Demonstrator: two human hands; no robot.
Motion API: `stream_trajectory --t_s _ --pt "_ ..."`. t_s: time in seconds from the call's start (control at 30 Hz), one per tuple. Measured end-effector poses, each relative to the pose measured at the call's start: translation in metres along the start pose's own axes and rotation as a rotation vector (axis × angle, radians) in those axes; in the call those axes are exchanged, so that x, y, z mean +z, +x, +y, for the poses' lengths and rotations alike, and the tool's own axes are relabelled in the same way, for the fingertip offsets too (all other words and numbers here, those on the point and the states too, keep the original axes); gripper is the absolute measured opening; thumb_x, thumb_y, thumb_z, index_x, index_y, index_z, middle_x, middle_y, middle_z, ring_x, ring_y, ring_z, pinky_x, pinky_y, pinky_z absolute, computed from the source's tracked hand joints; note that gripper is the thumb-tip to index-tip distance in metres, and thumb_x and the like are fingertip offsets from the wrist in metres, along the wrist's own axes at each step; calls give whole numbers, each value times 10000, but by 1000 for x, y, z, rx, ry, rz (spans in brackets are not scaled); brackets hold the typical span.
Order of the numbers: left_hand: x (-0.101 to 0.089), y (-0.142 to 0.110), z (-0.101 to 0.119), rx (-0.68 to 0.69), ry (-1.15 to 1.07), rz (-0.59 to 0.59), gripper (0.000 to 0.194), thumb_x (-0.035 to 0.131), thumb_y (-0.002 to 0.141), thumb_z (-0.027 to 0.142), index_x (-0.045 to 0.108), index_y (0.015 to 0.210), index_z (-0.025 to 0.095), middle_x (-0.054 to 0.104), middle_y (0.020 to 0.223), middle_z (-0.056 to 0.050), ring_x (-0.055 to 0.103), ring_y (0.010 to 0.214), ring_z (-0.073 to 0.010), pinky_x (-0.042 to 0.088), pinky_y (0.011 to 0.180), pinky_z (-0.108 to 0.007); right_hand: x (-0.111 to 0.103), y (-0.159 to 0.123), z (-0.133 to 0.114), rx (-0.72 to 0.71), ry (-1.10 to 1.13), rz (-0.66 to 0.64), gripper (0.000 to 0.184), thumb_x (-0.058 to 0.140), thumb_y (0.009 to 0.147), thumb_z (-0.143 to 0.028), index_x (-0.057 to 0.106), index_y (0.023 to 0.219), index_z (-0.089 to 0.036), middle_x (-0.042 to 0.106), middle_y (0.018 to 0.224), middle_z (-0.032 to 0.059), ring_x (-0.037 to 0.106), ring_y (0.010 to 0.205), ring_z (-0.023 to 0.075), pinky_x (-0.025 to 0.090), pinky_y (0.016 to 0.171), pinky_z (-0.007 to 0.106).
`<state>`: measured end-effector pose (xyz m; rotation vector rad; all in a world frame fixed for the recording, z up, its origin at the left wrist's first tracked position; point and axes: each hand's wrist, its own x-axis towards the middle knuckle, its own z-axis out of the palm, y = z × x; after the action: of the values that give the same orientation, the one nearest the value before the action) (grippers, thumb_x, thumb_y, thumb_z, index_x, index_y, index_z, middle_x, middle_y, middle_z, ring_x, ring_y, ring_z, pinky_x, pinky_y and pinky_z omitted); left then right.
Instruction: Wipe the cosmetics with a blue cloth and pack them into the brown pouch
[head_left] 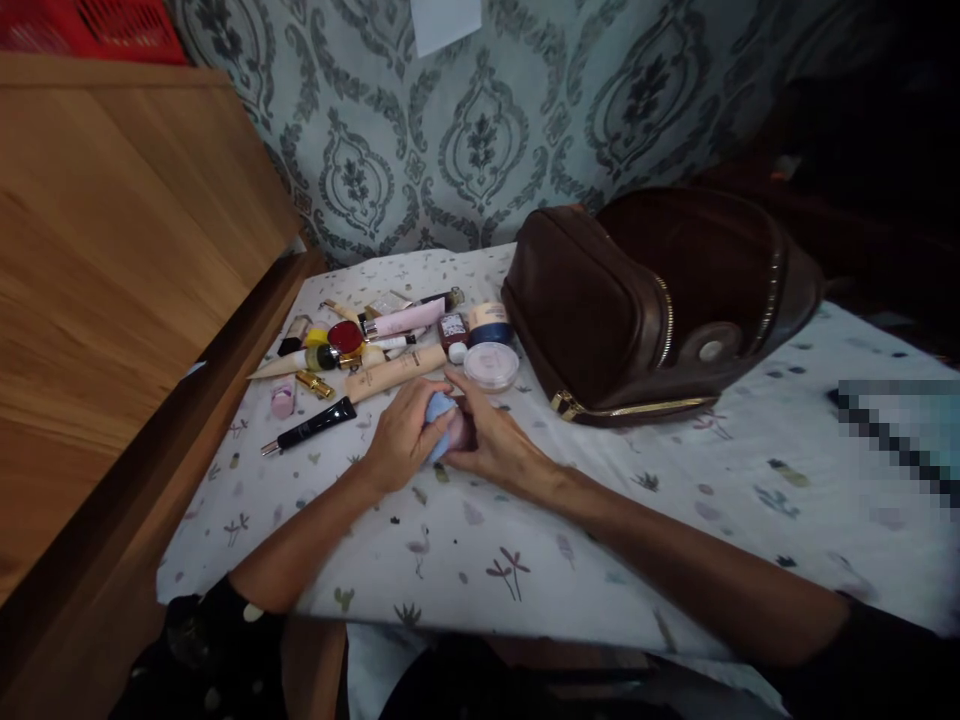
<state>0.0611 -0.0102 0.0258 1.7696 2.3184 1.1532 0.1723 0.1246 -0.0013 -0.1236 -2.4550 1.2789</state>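
My left hand [405,432] and my right hand [491,440] meet on the printed tablecloth [525,560], both closed around a small light-blue soft item [439,425] with something pinkish under it that I cannot name. Just beyond my fingers lie a long beige tube [394,373], a black tube with a silver tip [311,426] and a round clear-lidded powder jar [491,365]. A heap of cosmetics spreads further left: a red round compact [345,336], a pink tube [405,320], a small pink pot [283,400].
A large brown zipped leather bag [645,300] lies on its side at the right of the table. A wooden cabinet [112,280] stands close on the left. Patterned wallpaper [480,130] lies behind. A blurred-out patch [900,430] sits at the far right.
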Motion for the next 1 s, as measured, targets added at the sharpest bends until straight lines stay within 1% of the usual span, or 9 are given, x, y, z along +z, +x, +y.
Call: stream_trajectory --t_s 0.17,0.27,0.43,0.53,0.6,0.7,0.8,0.9,1.0 --pt "-2 -4 -16 -88 -3 67 304 407 1013 429 538 1155 195 663 1132 -86 629 1063 -227 485 948 -354 0 0 4 -23 30 -4 875 745 724 -258 314 1482 -197 631 1313 151 621 1207 302 511 1004 482" --pt "-5 -6 -19 -90 99 40 379 357 1020 476 556 1159 185 665 1141 -96 623 1099 -251 484 962 -387 1 0 7 -61 35 46 767 754 715 -255 410 1398 -191 621 1308 151 626 1190 293 512 1007 469" --pt "-21 -10 -21 -118 149 -157 486 315 1014 537 531 1301 210 628 1303 -99 567 1248 -279 446 1056 -430 -1 0 10 -138 -2 109 477 780 698 -298 578 1119 -199 652 1190 125 628 1134 307 515 975 501" --pt "-38 -11 -27 -68 54 -356 645 482 938 597 410 1449 211 534 1442 -125 505 1330 -324 421 1093 -451 -3 0 8 -81 10 116 454 780 694 -288 588 1097 -202 666 1115 102 647 1047 286 538 916 480" --pt "-48 -11 -32 -86 -4 -421 770 600 882 563 314 1508 216 497 1469 -139 528 1299 -338 453 1055 -445 -4 0 7 -1 30 106 442 778 695 -287 592 1085 -194 668 1061 91 656 971 267 552 858 451" --pt "-53 -11 -34 -157 -67 -310 721 641 882 434 308 1479 207 578 1338 -128 626 1125 -277 518 927 -378 -5 2 4 90 66 102 419 773 696 -295 597 1060 -180 665 1017 84 654 926 256 553 826 428" --pt "-47 -12 -28 -136 -20 -122 433 625 903 371 489 1273 192 665 1066 -58 657 929 -210 531 818 -314 -4 2 4 108 69 111 412 771 692 -287 601 1050 -176 663 1006 82 648 914 253 548 823 428" --pt "-36 -15 -17 122 90 -24 182 538 961 292 610 1095 192 672 1033 -65 650 944 -197 529 845 -315 -4 2 5 88 66 107 393 760 708 -283 603 1053 -181 664 1007 79 644 901 244 547 814 423" --pt "-30 -18 -11 337 216 3 225 451 981 175 659 1066 196 659 1130 -96 643 1007 -193 537 846 -314 -4 0 7 37 67 107 410 762 714 -277 596 1082 -200 665 1027 70 643 920 240 546 824 417"
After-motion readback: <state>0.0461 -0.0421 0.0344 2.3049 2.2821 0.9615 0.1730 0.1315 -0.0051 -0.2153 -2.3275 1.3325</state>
